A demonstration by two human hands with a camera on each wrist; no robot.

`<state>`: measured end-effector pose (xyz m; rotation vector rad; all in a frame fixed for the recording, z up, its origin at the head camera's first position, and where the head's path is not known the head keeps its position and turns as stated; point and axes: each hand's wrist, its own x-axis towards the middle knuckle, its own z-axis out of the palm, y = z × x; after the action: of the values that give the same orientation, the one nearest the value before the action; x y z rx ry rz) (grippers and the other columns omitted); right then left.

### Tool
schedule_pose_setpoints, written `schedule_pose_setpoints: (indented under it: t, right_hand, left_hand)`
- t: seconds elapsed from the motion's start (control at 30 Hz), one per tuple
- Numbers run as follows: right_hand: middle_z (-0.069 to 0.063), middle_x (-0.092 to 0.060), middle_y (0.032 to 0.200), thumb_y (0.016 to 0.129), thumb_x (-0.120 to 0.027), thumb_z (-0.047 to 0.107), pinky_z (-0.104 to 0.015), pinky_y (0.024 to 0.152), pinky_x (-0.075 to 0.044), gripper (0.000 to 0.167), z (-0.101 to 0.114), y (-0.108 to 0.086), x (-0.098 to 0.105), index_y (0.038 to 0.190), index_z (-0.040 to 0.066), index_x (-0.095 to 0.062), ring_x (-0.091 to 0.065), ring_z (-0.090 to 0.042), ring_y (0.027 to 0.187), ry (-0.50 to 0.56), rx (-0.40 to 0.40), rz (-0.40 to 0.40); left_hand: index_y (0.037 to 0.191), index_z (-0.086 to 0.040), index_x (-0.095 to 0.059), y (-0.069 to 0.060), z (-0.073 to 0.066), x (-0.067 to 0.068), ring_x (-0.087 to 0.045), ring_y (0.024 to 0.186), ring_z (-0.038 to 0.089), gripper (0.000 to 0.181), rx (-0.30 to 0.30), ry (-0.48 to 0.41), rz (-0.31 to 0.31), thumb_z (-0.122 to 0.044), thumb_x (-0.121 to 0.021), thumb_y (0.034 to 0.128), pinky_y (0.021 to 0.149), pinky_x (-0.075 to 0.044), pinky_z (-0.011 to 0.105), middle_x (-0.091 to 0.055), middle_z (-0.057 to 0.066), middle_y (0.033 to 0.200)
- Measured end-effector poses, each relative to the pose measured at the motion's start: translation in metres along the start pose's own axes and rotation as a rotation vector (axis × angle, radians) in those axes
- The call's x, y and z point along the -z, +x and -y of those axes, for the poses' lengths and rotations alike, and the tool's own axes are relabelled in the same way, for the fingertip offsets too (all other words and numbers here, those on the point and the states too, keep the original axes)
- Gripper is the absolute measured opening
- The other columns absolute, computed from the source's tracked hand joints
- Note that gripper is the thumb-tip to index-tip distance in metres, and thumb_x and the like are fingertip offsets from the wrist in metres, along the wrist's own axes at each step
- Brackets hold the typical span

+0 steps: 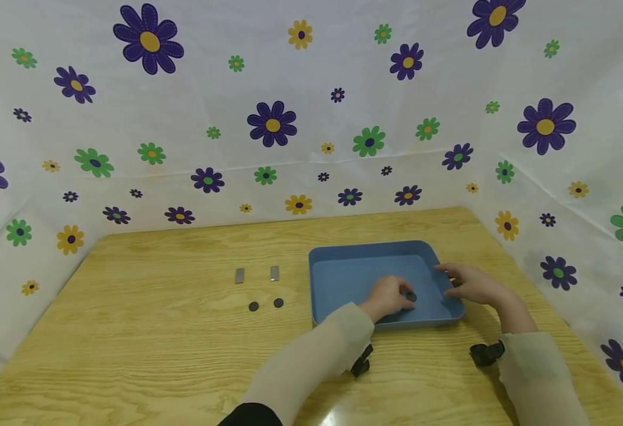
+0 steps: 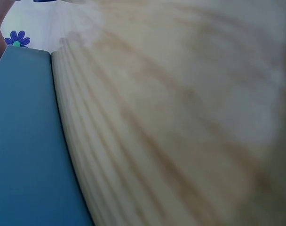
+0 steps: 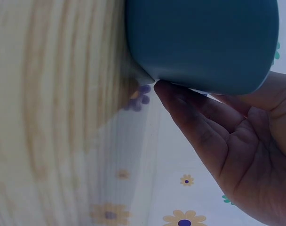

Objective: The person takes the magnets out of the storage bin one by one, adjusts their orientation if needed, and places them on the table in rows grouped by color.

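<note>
Inside the blue tray (image 1: pixel 343 284), near its right end, my left hand (image 1: pixel 388 296) pinches a small dark disc (image 1: pixel 411 297) between thumb and fingers. My right hand (image 1: pixel 471 284) grips the tray's right wall. In the right wrist view, the fingers of the right hand (image 3: pixel 237 146) lie against the outside of the tray (image 3: pixel 204 42), and part of the thumb is hidden behind the wall. The left wrist view shows the outer wall of the tray (image 2: pixel 30 141) and wood, but little of the left hand's grip.
Left of the tray, two dark discs (image 1: pixel 254 306) lie on the wooden table (image 1: pixel 157 331). Behind them are two small grey rectangular pieces (image 1: pixel 239 276). A flower-patterned white curtain (image 1: pixel 300 77) encloses the table at the back and sides.
</note>
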<state>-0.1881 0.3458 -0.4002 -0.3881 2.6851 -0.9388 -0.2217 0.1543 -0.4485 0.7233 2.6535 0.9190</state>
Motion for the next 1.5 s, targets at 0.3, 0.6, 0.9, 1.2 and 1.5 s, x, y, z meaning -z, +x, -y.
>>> schedule_pose_setpoints:
  t: [0.3,0.6,0.9,1.2,1.5]
  right_hand:
    - [-0.037,-0.032,0.126,0.082,-0.061,0.005,-0.051,0.08,-0.041,0.057,-0.003,0.001,0.002,0.128,-0.013,-0.033,-0.038,-0.052,0.107,-0.007,0.005,-0.004]
    - [-0.037,-0.032,0.126,0.082,-0.06,0.004,-0.051,0.081,-0.041,0.056,-0.003,0.002,0.001,0.128,-0.013,-0.034,-0.037,-0.052,0.108,0.0,0.009,-0.006]
    - [-0.036,-0.032,0.127,0.082,-0.06,0.006,-0.05,0.081,-0.041,0.056,-0.002,0.001,0.001,0.128,-0.013,-0.034,-0.038,-0.051,0.108,-0.013,0.01,-0.011]
    - [-0.035,-0.034,0.126,0.082,-0.061,0.005,-0.05,0.08,-0.042,0.056,-0.005,0.003,-0.003,0.128,-0.013,-0.034,-0.037,-0.051,0.11,-0.007,0.018,-0.017]
    - [-0.036,-0.033,0.126,0.082,-0.06,0.004,-0.05,0.081,-0.042,0.056,-0.004,0.002,-0.002,0.128,-0.013,-0.033,-0.036,-0.051,0.111,0.007,0.019,-0.021]
  left_hand:
    - [0.085,-0.02,-0.066,0.0,-0.005,0.002,-0.053,0.075,0.003,0.016,0.002,0.097,-0.018,-0.026,-0.074,0.0725,0.065,-0.041,0.017,-0.058,-0.012,0.08]
    - [0.083,-0.017,-0.065,0.0,-0.004,0.003,-0.052,0.069,0.004,0.015,-0.013,0.077,0.0,-0.025,-0.073,0.0733,0.061,-0.041,0.016,-0.057,-0.011,0.076]
    - [0.08,-0.014,-0.063,-0.001,-0.009,0.007,-0.051,0.068,0.006,0.012,0.044,-0.127,-0.021,-0.02,-0.072,0.0751,0.06,-0.042,0.02,-0.054,-0.007,0.074]
    - [0.085,-0.009,-0.06,-0.01,0.0,0.016,-0.053,0.064,0.008,0.014,0.017,-0.454,-0.037,-0.015,-0.07,0.0769,0.05,-0.045,0.023,-0.054,-0.003,0.08]
    - [0.089,-0.01,-0.064,-0.022,0.014,0.047,-0.056,0.07,0.007,0.015,-0.034,-0.531,-0.065,-0.017,-0.07,0.0763,0.056,-0.047,0.023,-0.057,-0.005,0.084]
